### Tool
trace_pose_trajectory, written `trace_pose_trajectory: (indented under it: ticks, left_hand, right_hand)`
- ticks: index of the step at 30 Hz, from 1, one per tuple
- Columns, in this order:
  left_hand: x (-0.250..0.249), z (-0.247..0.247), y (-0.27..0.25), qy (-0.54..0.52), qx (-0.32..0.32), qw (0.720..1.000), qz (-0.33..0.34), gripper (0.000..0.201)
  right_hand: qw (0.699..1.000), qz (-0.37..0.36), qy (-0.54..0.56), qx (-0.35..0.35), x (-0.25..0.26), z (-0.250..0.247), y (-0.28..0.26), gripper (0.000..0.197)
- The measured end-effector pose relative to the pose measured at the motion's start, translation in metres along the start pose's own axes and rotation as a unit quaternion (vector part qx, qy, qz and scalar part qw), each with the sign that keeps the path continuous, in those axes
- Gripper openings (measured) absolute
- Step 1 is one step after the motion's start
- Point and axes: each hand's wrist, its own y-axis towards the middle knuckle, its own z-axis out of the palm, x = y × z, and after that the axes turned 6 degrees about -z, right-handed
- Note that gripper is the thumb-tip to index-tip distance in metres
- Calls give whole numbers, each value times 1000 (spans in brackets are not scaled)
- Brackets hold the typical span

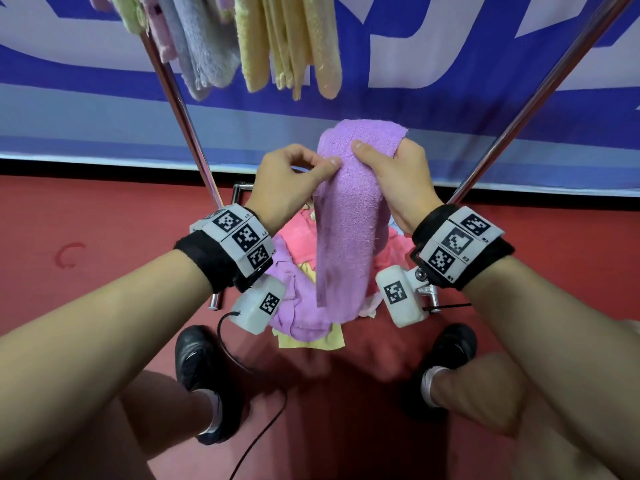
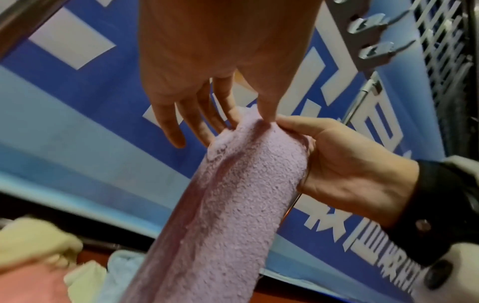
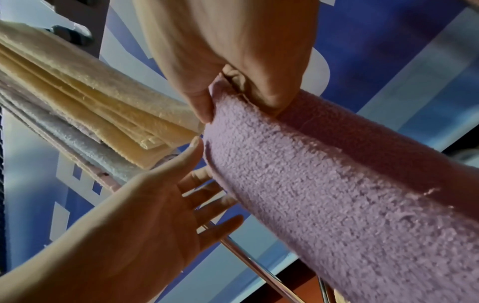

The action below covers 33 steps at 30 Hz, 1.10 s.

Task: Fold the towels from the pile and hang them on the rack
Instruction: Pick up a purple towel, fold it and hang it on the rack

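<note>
Between the rack's two slanting poles (image 1: 180, 109), a person holds a purple towel (image 1: 349, 216) up in front of them, its folded top at hand height and its length hanging down over the pile (image 1: 304, 327) on the red floor (image 1: 86, 216). The right hand (image 1: 398, 181) clasps the top fold, thumb across the near face and fingers curled behind. The left hand (image 1: 287, 181) touches the towel's left edge beside it: the thumb (image 1: 329, 166) lies against the cloth, and the wrist views show its fingers (image 2: 168, 131) loosely straight, clamping nothing. Yellow, grey and pink towels (image 1: 277, 39) hang folded on the rack above. The pile holds pink, yellow and purple cloths between the person's black shoes (image 1: 204, 372). A blue-and-white banner (image 1: 450, 98) runs behind the rack.
</note>
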Motion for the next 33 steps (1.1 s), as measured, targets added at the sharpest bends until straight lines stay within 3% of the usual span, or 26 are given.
trace_pose_trajectory:
  ticks: [3,6,11,17,22,28,33]
  left_hand:
    - [1,1,-1,-12,27,999,-18,29]
    - [2,-1,1,-16,-2,1000,-15,25]
    - [-1,-2,3,-33,16,999,-12,17]
    - [-3,-3,2,-47,13,999,-14,16]
    - [-7,-6,0,-123,7,992,-33,14]
    - [-8,-5,1,-94,6,995,-43,16]
    - [-2,-5,4,-129,36,986,-103,15]
  right_hand:
    - [1000,7,15,-4,1,-1,0,29]
    - [1000,15,13,-20,2,-3,1,22]
    - [999,20,20,-20,4,-2,0,21]
    - [1000,20,6,-5,5,0,-2,30]
    - [1000,14,-18,-11,3,0,-2,43]
    - [999,20,-33,-31,0,1,-3,58]
    - [999,21,-19,-25,3,1,-4,44]
